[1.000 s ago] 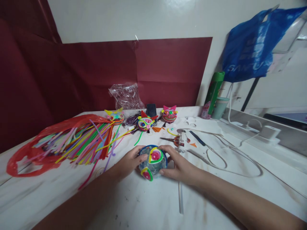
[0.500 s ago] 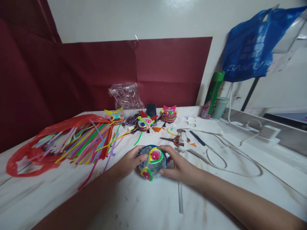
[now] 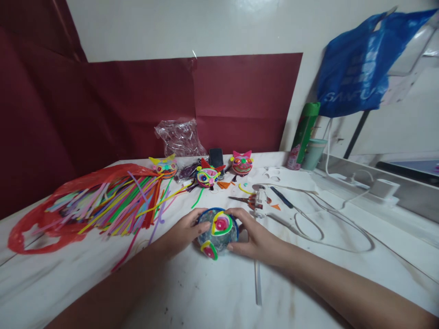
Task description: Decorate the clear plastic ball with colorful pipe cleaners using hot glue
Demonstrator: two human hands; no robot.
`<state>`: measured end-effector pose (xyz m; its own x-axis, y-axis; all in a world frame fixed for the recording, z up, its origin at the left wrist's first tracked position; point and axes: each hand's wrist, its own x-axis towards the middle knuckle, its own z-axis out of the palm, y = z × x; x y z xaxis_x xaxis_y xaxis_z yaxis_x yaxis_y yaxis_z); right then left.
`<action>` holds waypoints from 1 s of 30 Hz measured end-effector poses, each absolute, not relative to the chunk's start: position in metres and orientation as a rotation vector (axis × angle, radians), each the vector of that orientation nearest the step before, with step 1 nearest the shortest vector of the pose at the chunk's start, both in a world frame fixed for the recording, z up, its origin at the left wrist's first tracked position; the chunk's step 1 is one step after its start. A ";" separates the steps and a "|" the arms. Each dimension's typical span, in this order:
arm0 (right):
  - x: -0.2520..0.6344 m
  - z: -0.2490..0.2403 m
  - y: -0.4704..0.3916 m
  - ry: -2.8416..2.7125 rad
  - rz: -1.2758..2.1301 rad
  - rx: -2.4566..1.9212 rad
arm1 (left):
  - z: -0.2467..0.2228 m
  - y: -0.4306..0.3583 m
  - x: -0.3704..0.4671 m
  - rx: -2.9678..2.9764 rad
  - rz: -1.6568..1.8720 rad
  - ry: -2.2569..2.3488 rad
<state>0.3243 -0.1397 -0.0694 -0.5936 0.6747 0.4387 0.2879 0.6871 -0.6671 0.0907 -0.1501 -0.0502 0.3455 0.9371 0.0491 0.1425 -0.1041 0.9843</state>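
Observation:
Between my two hands is a round grey craft ball (image 3: 211, 240) with a blue rim. Two eye-like patches of pink, yellow, white and green strips are stuck on it. My left hand (image 3: 190, 230) grips its left side, thumb on the front. On the right side, my right hand (image 3: 252, 235) holds it with the thumb low and fingers at the top. A white glue stick (image 3: 258, 283) lies just below my right hand. Behind it are a hot glue gun (image 3: 260, 201) and scissors (image 3: 242, 199), partly overlapping.
Three finished-looking animal heads (image 3: 207, 176) sit at the back near a dark phone (image 3: 216, 158). Left, a red plastic bag (image 3: 24, 244) holds many coloured fuzzy stems (image 3: 120, 205). A cable (image 3: 356, 250) loops across the right, near a blue-handled tool (image 3: 281, 197). A green spray can (image 3: 305, 132) stands behind.

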 end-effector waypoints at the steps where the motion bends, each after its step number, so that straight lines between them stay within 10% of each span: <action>1: 0.324 -0.070 -0.140 -2.202 0.696 -0.716 | -0.051 -0.150 0.090 1.532 0.913 1.009; 14: 0.324 -0.086 -0.138 -2.175 0.216 -0.599 | -0.067 -0.143 0.081 1.593 0.940 0.873; 30: 0.323 -0.083 -0.138 -2.211 0.427 -0.692 | -0.058 -0.145 0.087 1.495 0.872 0.994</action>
<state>0.3230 -0.1382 -0.0828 -0.5599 0.5986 0.5729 0.3420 0.7968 -0.4982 0.0872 -0.1449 -0.0577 0.3804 0.9248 0.0081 0.1286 -0.0616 0.9898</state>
